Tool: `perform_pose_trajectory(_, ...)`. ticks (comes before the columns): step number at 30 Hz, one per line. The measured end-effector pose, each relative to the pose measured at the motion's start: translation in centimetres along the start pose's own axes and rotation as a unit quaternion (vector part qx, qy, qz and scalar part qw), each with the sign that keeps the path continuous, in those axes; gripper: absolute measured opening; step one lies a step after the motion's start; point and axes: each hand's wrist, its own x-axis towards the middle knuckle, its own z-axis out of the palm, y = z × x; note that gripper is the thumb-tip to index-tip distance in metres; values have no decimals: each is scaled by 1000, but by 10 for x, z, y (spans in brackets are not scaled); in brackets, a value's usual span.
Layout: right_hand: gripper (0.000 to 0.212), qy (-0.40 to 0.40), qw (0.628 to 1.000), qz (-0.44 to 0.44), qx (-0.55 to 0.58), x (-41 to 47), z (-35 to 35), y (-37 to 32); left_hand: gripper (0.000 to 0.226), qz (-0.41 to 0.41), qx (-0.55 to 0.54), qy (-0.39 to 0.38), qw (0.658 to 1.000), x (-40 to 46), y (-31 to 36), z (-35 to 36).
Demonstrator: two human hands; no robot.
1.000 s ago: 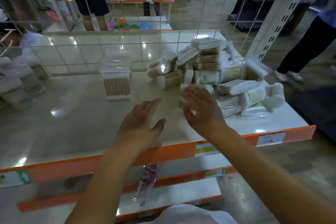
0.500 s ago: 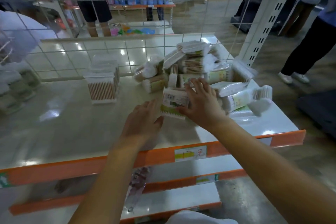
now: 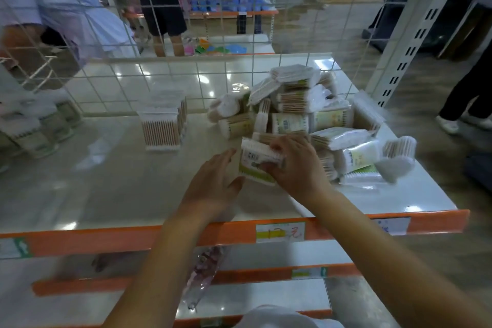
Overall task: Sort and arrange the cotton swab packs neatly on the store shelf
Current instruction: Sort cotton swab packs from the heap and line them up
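Observation:
A jumbled heap of cotton swab packs (image 3: 306,106) lies on the right half of the white shelf (image 3: 119,181). My right hand (image 3: 295,168) grips one pack (image 3: 257,161) with a barcode label at the heap's near left edge, fingers curled over its top. My left hand (image 3: 213,184) is beside that pack with fingers straight, its thumb near the pack's lower left corner. An upright stack of swab packs (image 3: 163,125) stands alone to the left, near the wire grid.
A wire grid (image 3: 186,34) backs the shelf. More packs (image 3: 34,125) line the far left. The shelf front has an orange edge (image 3: 133,239) with price labels. Lower shelves hold a plastic packet (image 3: 205,274). People stand behind the grid and at right.
My right hand has pulled one pack out of the heap toward me. My left hand has moved in beside it. The camera has shifted closer to the shelf.

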Motion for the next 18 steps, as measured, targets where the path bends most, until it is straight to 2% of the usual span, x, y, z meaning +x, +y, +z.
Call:
perform_pose_trajectory(2,29,-33,995,65,64,1,-7,-2,56,-8,-39,3,999,-1,0,0)
perform_pose_trajectory(6,23,-3,979,109,173,5,-17,-7,44,-34,-156,19,987,1,1,-3)
perform_pose_trajectory(10,26,-4,956,138,257,11,-31,-18,22,-48,-293,19,955,3,6,-7)
perform_pose_trajectory(14,31,-16,939,153,308,12,-40,-25,17,-79,-411,9,908,3,10,-6)
perform_pose_trajectory(18,28,-24,911,167,376,10,-44,-26,14,-93,-463,-21,881,0,8,-2)
